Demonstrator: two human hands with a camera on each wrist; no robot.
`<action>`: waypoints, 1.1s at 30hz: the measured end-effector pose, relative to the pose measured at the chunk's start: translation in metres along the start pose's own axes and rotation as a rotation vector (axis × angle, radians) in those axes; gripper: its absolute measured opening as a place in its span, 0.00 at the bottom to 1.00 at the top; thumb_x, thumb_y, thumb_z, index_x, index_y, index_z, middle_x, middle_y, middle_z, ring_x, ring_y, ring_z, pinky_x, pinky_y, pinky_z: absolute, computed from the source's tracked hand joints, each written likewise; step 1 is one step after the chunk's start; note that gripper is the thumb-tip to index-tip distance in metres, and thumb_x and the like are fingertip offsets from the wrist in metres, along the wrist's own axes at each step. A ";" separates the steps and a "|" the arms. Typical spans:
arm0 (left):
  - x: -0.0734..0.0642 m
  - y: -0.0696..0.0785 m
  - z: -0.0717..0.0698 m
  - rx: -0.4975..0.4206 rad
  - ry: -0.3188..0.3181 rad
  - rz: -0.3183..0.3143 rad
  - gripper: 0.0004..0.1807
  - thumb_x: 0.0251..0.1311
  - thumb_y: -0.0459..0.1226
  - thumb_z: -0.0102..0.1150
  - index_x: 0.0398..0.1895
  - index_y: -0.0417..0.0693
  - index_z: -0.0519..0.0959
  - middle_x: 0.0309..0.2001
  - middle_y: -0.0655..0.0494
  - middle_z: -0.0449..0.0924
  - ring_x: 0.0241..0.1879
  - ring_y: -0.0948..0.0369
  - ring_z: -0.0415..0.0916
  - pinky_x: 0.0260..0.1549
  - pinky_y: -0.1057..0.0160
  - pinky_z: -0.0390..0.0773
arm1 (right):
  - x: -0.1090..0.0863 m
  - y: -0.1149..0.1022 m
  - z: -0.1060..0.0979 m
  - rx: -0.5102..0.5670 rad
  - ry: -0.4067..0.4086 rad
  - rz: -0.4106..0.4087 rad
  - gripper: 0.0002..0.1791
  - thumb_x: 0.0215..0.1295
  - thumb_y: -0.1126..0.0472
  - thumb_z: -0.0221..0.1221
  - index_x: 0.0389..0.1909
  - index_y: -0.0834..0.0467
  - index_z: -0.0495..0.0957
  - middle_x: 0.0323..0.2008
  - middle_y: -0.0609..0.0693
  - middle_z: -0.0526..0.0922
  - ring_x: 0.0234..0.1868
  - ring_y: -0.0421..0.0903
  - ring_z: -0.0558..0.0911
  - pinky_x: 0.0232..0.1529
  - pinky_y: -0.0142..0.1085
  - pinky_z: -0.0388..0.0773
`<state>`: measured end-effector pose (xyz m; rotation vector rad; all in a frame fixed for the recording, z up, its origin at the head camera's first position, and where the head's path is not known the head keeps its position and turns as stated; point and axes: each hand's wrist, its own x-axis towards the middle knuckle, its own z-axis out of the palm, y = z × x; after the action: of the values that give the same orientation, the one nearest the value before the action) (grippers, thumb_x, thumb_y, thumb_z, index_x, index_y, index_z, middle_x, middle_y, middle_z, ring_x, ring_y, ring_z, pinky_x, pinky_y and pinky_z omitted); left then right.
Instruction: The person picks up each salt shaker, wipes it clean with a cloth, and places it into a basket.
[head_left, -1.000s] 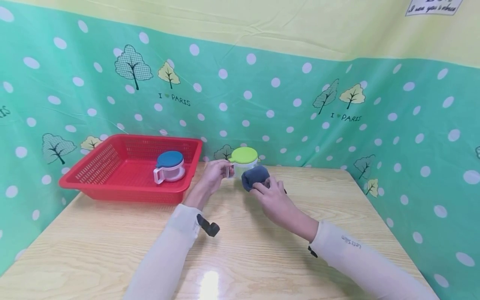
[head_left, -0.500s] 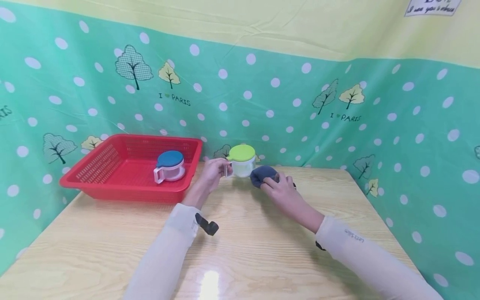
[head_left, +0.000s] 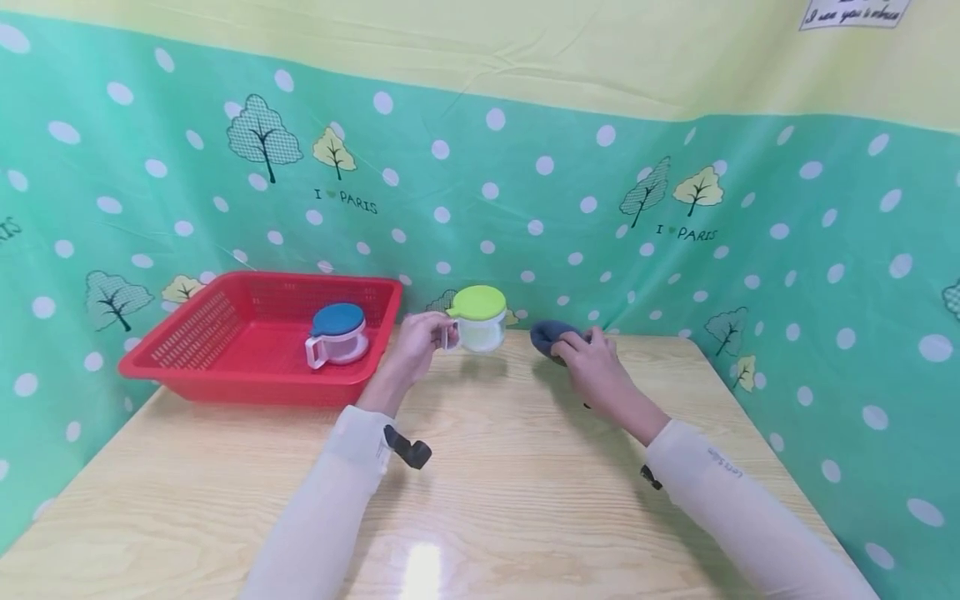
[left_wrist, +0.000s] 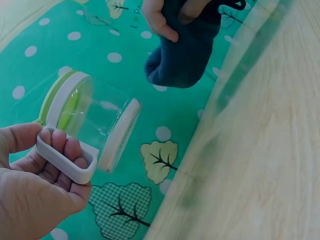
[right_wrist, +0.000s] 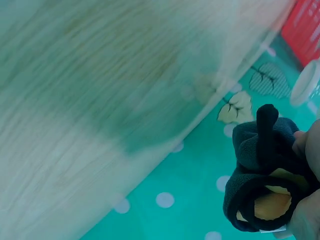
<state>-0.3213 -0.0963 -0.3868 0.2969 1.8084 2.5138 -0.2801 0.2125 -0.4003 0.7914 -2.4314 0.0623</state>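
Note:
My left hand (head_left: 415, 343) grips the white handle of a clear seasoning jar (head_left: 481, 332) with a lime-green lid. In the left wrist view the fingers curl through that handle (left_wrist: 75, 170), and the jar hangs off the wood with the curtain behind it. To the right of the jar, my right hand (head_left: 600, 373) pinches a folded dark blue cloth (head_left: 547, 337). The right wrist view shows the cloth's black edging and a black loop (right_wrist: 266, 130), with a finger (right_wrist: 272, 205) visible through an opening. A gap separates cloth and jar.
A red plastic basket (head_left: 247, 387) stands at the left on the wooden table (head_left: 487, 475). Inside it is a similar jar with a blue lid (head_left: 339, 318). A green polka-dot curtain (head_left: 465, 167) closes off the back and right side.
My right hand has drawn the cloth off the jar's front and away to the right. The jar, held by my left hand, has shifted slightly left and up.

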 end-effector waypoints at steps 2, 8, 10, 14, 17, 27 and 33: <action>0.000 0.003 -0.001 0.022 0.001 0.010 0.11 0.70 0.26 0.49 0.30 0.37 0.80 0.26 0.51 0.78 0.30 0.58 0.75 0.37 0.64 0.78 | 0.000 0.006 0.001 0.011 -0.014 0.032 0.16 0.61 0.76 0.62 0.46 0.57 0.82 0.50 0.55 0.82 0.41 0.64 0.74 0.36 0.55 0.74; -0.001 0.015 -0.009 0.073 0.017 0.033 0.12 0.70 0.27 0.50 0.29 0.37 0.81 0.26 0.52 0.78 0.30 0.58 0.75 0.37 0.64 0.78 | -0.003 0.021 0.004 0.033 -0.041 0.110 0.18 0.59 0.78 0.60 0.48 0.58 0.83 0.51 0.57 0.83 0.43 0.65 0.74 0.37 0.58 0.75; -0.001 0.020 -0.013 0.080 0.029 0.038 0.12 0.70 0.28 0.51 0.29 0.37 0.81 0.26 0.52 0.79 0.30 0.58 0.76 0.37 0.65 0.79 | -0.005 0.026 0.005 0.035 -0.053 0.136 0.19 0.58 0.77 0.61 0.48 0.58 0.82 0.51 0.57 0.83 0.44 0.65 0.74 0.37 0.58 0.75; -0.004 0.033 -0.024 0.097 0.052 0.047 0.10 0.71 0.28 0.50 0.32 0.34 0.80 0.26 0.52 0.78 0.30 0.58 0.76 0.39 0.65 0.80 | -0.010 0.037 0.007 0.045 -0.079 0.184 0.20 0.58 0.78 0.60 0.50 0.59 0.82 0.53 0.59 0.82 0.46 0.66 0.73 0.38 0.59 0.75; -0.007 0.043 -0.035 0.142 0.070 0.030 0.09 0.72 0.29 0.50 0.36 0.33 0.79 0.28 0.54 0.78 0.33 0.58 0.76 0.42 0.64 0.79 | -0.013 0.044 0.008 0.052 -0.095 0.216 0.19 0.59 0.78 0.60 0.51 0.60 0.81 0.54 0.61 0.81 0.48 0.67 0.73 0.36 0.59 0.75; -0.021 0.069 -0.077 0.232 0.122 0.036 0.10 0.73 0.30 0.49 0.37 0.33 0.79 0.29 0.55 0.78 0.35 0.58 0.74 0.42 0.65 0.78 | -0.021 0.061 0.008 0.067 -0.172 0.311 0.20 0.60 0.77 0.59 0.53 0.63 0.80 0.57 0.66 0.78 0.47 0.69 0.72 0.35 0.61 0.76; -0.031 0.091 -0.104 0.332 0.165 0.005 0.12 0.75 0.37 0.49 0.37 0.40 0.80 0.30 0.59 0.79 0.40 0.57 0.74 0.46 0.65 0.76 | -0.022 0.068 0.008 0.064 -0.230 0.364 0.20 0.60 0.76 0.58 0.55 0.63 0.79 0.60 0.67 0.76 0.50 0.70 0.71 0.39 0.64 0.77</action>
<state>-0.3005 -0.2275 -0.3370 0.1016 2.2911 2.2921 -0.3070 0.2783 -0.4101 0.3901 -2.7785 0.1991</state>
